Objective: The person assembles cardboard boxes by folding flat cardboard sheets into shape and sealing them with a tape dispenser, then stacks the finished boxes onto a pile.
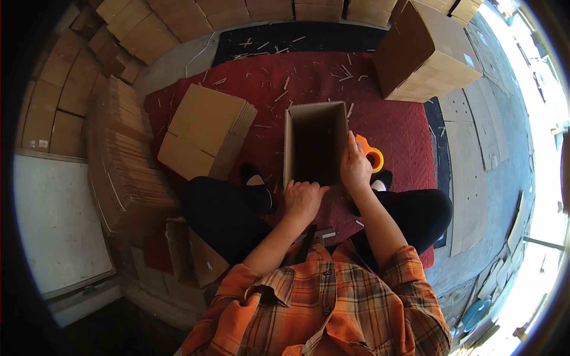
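An open-topped cardboard box stands upright between my legs, its dark inside facing up. My left hand grips its near rim, fingers hooked over the edge and thumb pointing right. On the right wall, my right hand holds the board near the front corner, with fingers reaching along the outside. Just right of that hand lies an orange tape dispenser or tape roll, close to my right foot. The lower part of the box is hidden.
A stack of flattened cartons lies left on the red mat. More flat cardboard stands farther left. A large box is at the far right. Cardboard scraps litter the mat, and stacked boxes line the back.
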A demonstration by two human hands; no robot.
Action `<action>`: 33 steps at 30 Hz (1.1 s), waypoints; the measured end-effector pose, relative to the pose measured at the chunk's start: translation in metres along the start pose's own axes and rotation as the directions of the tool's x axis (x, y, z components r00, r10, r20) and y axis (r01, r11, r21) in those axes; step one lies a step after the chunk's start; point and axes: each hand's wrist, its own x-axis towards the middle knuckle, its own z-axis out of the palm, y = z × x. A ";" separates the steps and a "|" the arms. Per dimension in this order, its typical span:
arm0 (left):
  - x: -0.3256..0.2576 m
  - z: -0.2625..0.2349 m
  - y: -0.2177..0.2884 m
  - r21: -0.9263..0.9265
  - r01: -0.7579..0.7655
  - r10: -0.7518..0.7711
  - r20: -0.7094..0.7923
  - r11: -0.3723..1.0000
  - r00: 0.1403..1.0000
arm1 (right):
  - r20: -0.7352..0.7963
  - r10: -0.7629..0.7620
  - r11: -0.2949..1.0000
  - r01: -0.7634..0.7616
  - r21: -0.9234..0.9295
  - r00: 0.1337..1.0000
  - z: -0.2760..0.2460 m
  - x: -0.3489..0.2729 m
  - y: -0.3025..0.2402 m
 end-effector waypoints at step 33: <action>0.087 0.027 -0.031 0.265 0.118 -0.140 0.067 0.957 0.988 | 0.400 -0.410 0.912 0.380 0.156 0.820 0.000 0.043 -0.029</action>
